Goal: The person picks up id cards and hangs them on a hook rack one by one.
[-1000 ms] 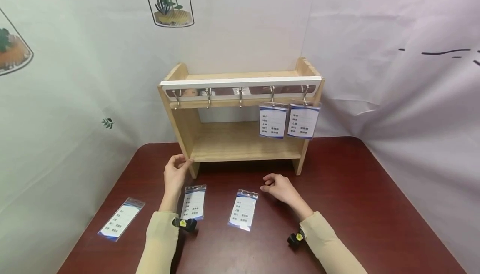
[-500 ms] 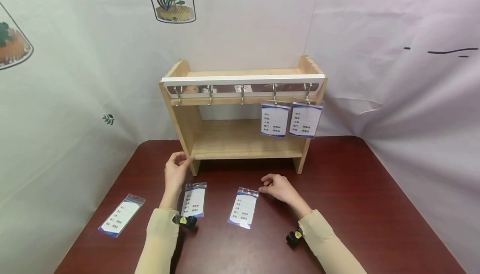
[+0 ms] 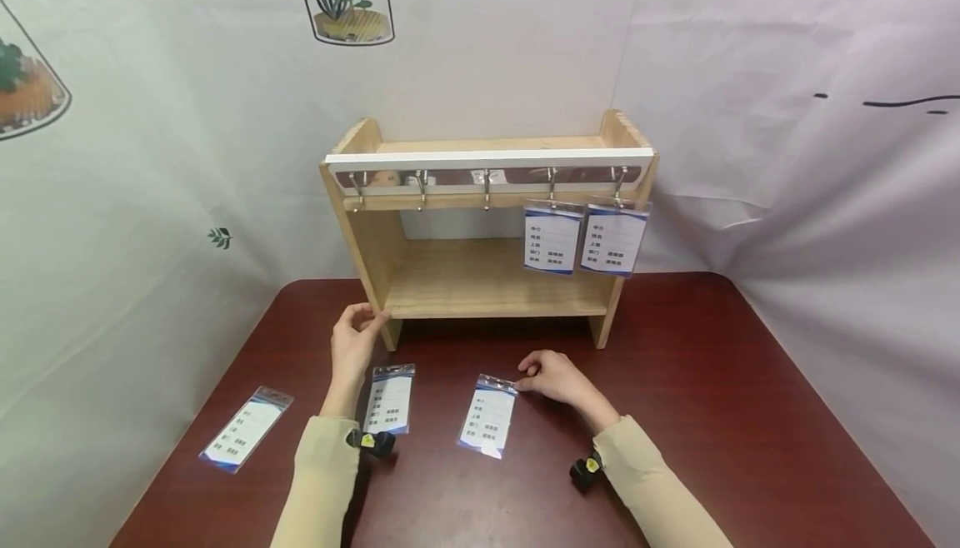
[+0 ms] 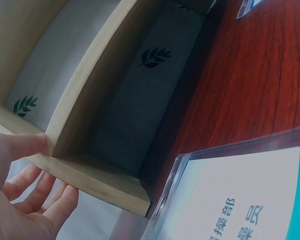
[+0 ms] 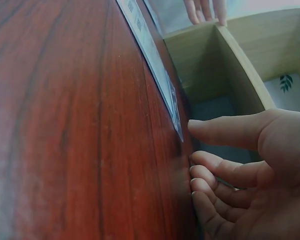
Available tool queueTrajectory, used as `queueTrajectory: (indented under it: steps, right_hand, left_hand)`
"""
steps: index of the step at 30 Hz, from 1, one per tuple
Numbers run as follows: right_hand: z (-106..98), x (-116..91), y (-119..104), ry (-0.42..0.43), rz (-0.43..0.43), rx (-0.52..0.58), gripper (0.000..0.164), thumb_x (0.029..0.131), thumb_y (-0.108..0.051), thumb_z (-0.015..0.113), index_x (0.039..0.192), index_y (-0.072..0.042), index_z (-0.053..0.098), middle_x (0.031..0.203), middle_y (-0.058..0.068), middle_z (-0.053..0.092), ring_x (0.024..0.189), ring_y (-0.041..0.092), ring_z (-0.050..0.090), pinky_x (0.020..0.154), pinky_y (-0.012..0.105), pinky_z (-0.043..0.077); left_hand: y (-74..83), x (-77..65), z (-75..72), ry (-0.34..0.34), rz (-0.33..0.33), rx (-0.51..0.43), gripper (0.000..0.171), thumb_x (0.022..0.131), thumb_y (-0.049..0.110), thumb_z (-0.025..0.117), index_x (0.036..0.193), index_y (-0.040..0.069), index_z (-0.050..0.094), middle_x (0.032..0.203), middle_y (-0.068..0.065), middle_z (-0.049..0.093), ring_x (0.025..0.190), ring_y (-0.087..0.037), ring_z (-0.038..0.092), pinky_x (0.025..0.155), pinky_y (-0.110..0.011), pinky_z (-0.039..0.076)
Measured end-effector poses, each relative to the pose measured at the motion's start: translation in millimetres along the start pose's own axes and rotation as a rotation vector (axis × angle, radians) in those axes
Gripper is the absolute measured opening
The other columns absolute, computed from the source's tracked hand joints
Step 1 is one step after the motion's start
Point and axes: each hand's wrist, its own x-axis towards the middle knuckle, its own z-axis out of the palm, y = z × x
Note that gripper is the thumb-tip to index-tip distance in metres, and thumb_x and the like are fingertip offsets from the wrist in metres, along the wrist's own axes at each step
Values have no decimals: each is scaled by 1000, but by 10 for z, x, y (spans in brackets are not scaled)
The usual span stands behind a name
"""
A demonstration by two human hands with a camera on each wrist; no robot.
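My left hand [image 3: 351, 346] grips the lower left side panel of a wooden shelf [image 3: 495, 302], thumb on the front edge and fingers round the outside, as the left wrist view [image 4: 35, 185] also shows. Beside the top right corner of a clear-sleeved ID badge [image 3: 487, 417], my right hand [image 3: 557, 376] hovers low over the table. In the right wrist view its thumb and loosely bent fingers [image 5: 210, 162] stand apart with nothing between them; the badge's corner [image 5: 175, 117] lies by the thumb tip. Whether they touch is hard to tell. Another badge [image 3: 389, 398] lies beside my left forearm.
A third badge [image 3: 247, 429] lies slanted at the table's left. Along the shelf's top front runs a white rail [image 3: 450, 156] with several metal hooks [image 3: 487, 190]. Two badges, one [image 3: 552, 238] beside the other [image 3: 615, 238], hang from the rightmost hooks. Patterned cloth [image 3: 187, 115] stands behind.
My right hand has shifted slightly left and its thumb has come closer to the middle badge's corner. The left hand keeps its grip on the shelf. The head view has tilted a little.
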Motion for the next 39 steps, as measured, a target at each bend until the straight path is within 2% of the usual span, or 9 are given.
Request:
queueTrajectory:
  steps: [9, 14, 17, 21, 27, 34, 39]
  right_hand:
    - [-7, 47, -42, -37, -11, -49, 28, 76, -17, 85, 95, -4, 69, 76, -2, 55, 71, 13, 51, 68, 28, 44]
    - [21, 75, -42, -40, -10, -70, 29, 73, -18, 87, 93, -5, 69, 75, -3, 55, 71, 12, 50, 68, 27, 44]
    - [36, 83, -43, -43, -8, -82, 27, 73, -18, 87, 90, -7, 69, 73, -4, 55, 70, 11, 50, 67, 27, 43]
    - [59, 78, -35, -60, 2, -92, 23, 74, -17, 87, 86, -9, 69, 70, -4, 55, 67, 10, 50, 65, 27, 43]
    - [80, 71, -47, -88, 9, -83, 17, 77, -14, 85, 81, -10, 70, 63, -5, 52, 60, 9, 49, 61, 25, 42]
    - [64, 63, -74, -98, -3, -80, 14, 79, -13, 83, 78, -10, 70, 62, -6, 52, 60, 9, 48, 60, 24, 41]
    - [52, 66, -64, -102, -20, -86, 16, 79, -17, 83, 78, -10, 69, 64, -6, 54, 62, 9, 49, 62, 25, 42]
  left_hand:
    - [41, -16, 9, 5, 15, 1, 36, 90, 18, 76, 119, 1, 60, 116, -15, 63, 103, -25, 64, 70, -15, 46]
    - [50, -20, 4, 8, 15, 10, 36, 89, 18, 77, 118, 2, 61, 115, -14, 64, 96, -16, 64, 69, -16, 47]
    - [40, -20, 2, 6, 14, 13, 36, 90, 19, 77, 118, 2, 61, 115, -14, 64, 95, -15, 64, 70, -16, 47]
    - [18, -35, 4, 0, 3, 20, 36, 90, 19, 76, 119, 2, 61, 117, -14, 64, 101, -21, 65, 70, -16, 46]
    - [8, -51, -22, 1, -2, 39, 37, 92, 20, 75, 120, 1, 60, 118, -15, 63, 103, -22, 64, 71, -16, 46]
    - [9, -23, -22, 9, 9, 48, 36, 89, 21, 77, 116, 3, 62, 112, -13, 65, 89, -8, 63, 71, -16, 47]
    - [22, -5, -18, 3, 20, 34, 35, 89, 20, 78, 115, 3, 62, 110, -13, 66, 87, -6, 63, 70, -17, 47]
